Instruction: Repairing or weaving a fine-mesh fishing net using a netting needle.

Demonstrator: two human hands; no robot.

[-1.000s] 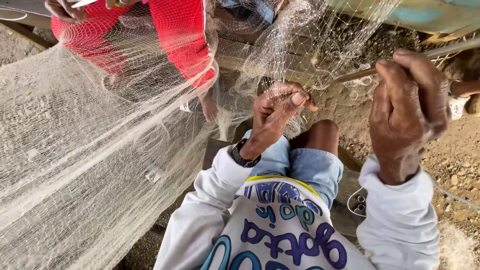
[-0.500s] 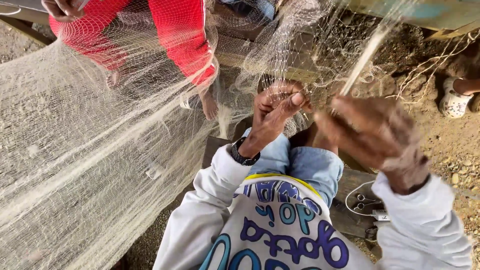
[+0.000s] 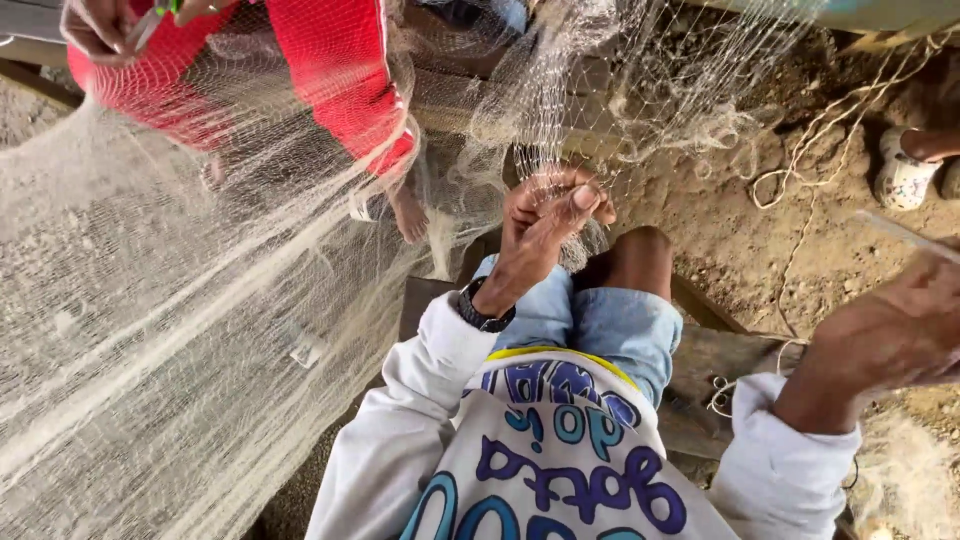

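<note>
A pale, fine-meshed fishing net (image 3: 200, 330) drapes across the left and upper frame; the left hand (image 3: 550, 215), centre, pinches a bunched fold above the knee; the right hand (image 3: 890, 335), far right, closes on a thin needle (image 3: 900, 232); bare dirt ground (image 3: 740, 240) between them lies open.

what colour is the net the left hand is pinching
Pale cream, nearly white fishing net, in the head view.

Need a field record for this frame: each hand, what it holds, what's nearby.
left hand: pinches fishing net mesh above the knee
right hand: raised at right, closed; contents cannot be told
wrist: black watch on left
nearby: another person's red sleeve behind the net; white sandal on dirt ground
</note>
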